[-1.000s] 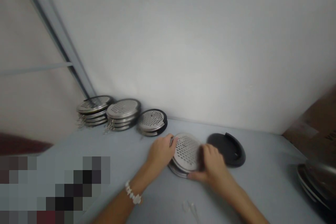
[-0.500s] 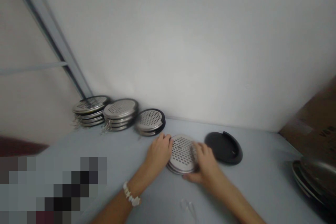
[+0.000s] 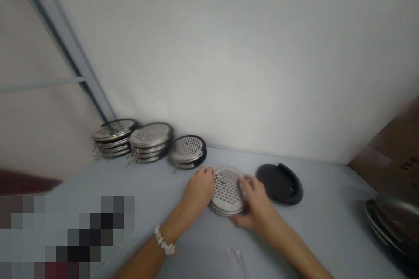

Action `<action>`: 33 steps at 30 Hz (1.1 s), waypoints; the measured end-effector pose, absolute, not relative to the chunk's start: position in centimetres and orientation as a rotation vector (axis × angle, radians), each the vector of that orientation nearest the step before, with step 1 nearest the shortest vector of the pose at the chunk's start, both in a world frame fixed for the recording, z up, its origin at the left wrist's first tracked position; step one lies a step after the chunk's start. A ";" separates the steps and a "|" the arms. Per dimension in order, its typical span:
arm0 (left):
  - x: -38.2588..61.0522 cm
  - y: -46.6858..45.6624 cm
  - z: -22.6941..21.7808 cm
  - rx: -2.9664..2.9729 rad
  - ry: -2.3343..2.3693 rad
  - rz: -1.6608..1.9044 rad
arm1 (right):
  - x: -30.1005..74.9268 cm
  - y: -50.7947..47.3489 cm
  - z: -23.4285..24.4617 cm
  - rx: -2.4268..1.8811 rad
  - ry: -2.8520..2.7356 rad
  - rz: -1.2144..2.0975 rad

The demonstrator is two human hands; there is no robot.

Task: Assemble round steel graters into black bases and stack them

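A small stack of round perforated metal discs (image 3: 227,189), which look like grater plates, lies on the grey tabletop between my hands. My left hand (image 3: 200,186) is closed on the stack's left edge, its fingertips partly hidden. At the right edge my right hand (image 3: 257,202) grips the stack, with the thumb low at the front and the fingers bent over the rim. Just beyond that hand lies a round black tray-like piece (image 3: 279,183) with a raised rim. A thin clear or metal loop (image 3: 236,258) rests on the table nearer to me.
Three stacks of similar discs with black rims stand along the wall: far-left stack (image 3: 115,133), middle stack (image 3: 152,137) and nearer stack (image 3: 189,150). At right are a cardboard box (image 3: 389,152) and dark rounded pieces (image 3: 396,222). The lower left is pixelated.
Both hands stay on the disc stack, almost unmoved. The right hand's fingers have shifted slightly at the rim. Everything else lies as before.
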State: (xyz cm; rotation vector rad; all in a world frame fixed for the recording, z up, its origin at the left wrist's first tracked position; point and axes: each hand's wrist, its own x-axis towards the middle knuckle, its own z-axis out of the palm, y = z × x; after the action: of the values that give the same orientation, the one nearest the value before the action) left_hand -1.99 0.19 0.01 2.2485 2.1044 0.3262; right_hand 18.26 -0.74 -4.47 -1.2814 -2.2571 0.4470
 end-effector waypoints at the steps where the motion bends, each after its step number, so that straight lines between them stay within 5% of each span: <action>1: -2.0 0.1 0.1 2.239 2.104 0.352 | 18.3 -0.7 -4.5 -1.285 -2.262 0.454; 33: -2.2 0.6 -1.2 2.129 1.905 0.807 | 18.4 -0.4 -3.8 -1.301 -2.196 0.638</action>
State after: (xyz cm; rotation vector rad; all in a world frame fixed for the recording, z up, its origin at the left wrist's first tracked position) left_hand -2.17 0.58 -1.23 2.1289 1.9052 0.8072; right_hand 18.42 -0.39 -3.83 -1.3010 -2.1963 0.6382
